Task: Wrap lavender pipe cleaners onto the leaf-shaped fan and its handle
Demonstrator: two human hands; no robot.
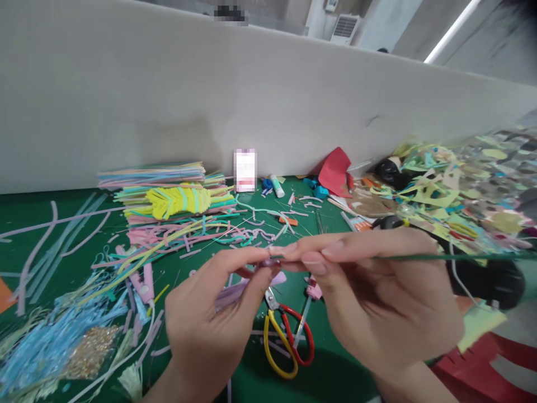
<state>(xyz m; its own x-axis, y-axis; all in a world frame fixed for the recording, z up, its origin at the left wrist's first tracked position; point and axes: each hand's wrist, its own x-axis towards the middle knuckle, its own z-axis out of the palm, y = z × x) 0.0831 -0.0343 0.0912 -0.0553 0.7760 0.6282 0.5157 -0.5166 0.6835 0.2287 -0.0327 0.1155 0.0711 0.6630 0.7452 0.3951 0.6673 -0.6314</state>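
Note:
My left hand [210,324] is closed in a pinch on a small lilac paper piece [235,291] that hangs below the fingertips. My right hand [373,296] is pinched too, gripping a thin green wire stem [440,257] that runs out to the right. The fingertips of both hands meet at the lilac piece, above the green table [331,375]. Red and yellow scissors [287,341] lie on the table right under the hands.
A stack of pastel paper strips [168,196] with a yellow bundle lies at the back left. Loose strips and blue fringe [46,341] cover the left. Paper scraps [457,190] pile up at the right, beside a black glue gun [482,274]. A glue stick [277,186] and white partition [168,95] stand behind.

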